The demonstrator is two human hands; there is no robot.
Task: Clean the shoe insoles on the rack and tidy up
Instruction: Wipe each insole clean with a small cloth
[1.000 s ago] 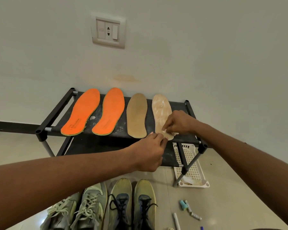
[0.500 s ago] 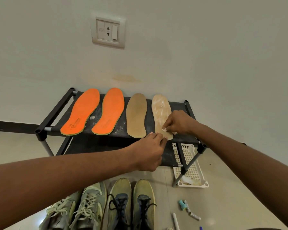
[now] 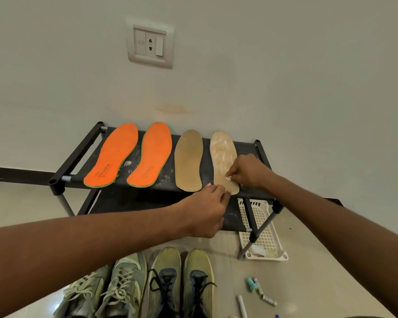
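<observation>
The right hand [image 3: 246, 172] pinches a small white scrap [image 3: 228, 179], too small to identify, and presses it onto the lower half of a pale, white-smeared insole [image 3: 223, 154]. The left hand [image 3: 207, 210] reaches in from below, its fingers curled, fingertips holding down that insole's heel end at the front edge of the shelf. This insole lies farthest right on the top shelf of a black shoe rack [image 3: 78, 154] against the wall. Just left of it lies a plain tan insole [image 3: 189, 160], then two orange insoles [image 3: 112, 157] side by side. A white perforated plastic basket [image 3: 265, 228] sits on the floor under the rack's right end, with some crumpled pale material inside. Two pairs of sneakers [image 3: 147, 283] stand on the floor nearest the viewer. A few markers [image 3: 257, 289] lie to their right.
</observation>
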